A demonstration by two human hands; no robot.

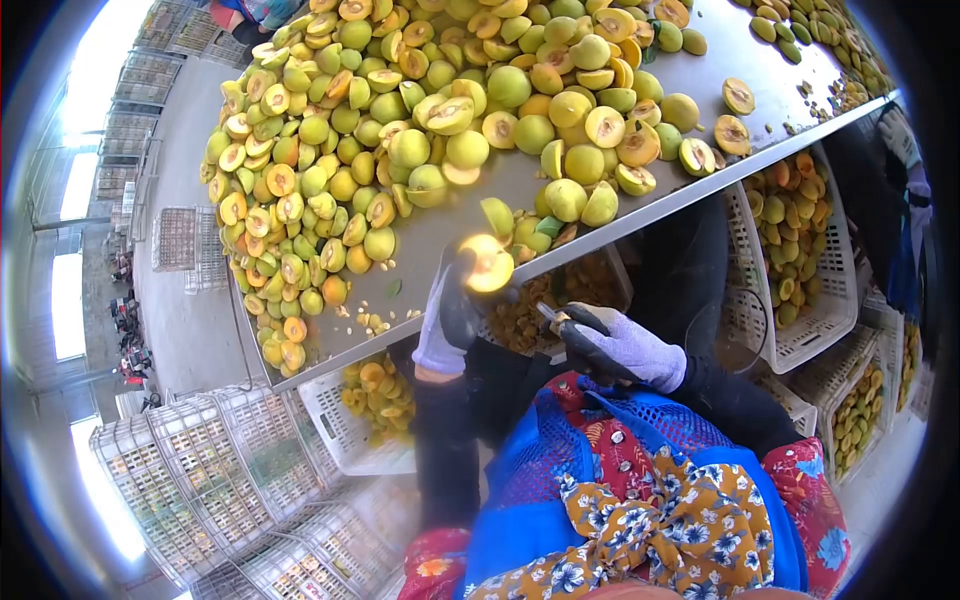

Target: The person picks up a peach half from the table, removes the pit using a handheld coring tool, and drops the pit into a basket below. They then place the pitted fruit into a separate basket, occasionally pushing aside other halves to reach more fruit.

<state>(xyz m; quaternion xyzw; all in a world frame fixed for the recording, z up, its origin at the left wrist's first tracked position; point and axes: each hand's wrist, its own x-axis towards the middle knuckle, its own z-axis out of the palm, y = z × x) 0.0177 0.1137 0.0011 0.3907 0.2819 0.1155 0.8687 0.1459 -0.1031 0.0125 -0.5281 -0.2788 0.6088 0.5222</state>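
My left hand, in a lavender glove with dark-coated fingers, is closed on a yellow-green stone fruit at the metal table's near edge. Bright glare lies over this fruit. My right hand, gloved the same way, is wrapped round a small metal-tipped tool that points toward the left hand. Its exact kind is hidden by the fingers. A large heap of whole and halved stone fruit covers much of the table, some halves showing their pits. Several pieces lie just beyond my left hand.
Below the table edge, a crate holds fruit scraps. White crates of fruit stand at the right and lower left. Stacked crates fill the left floor. A co-worker's gloved hand shows at far right.
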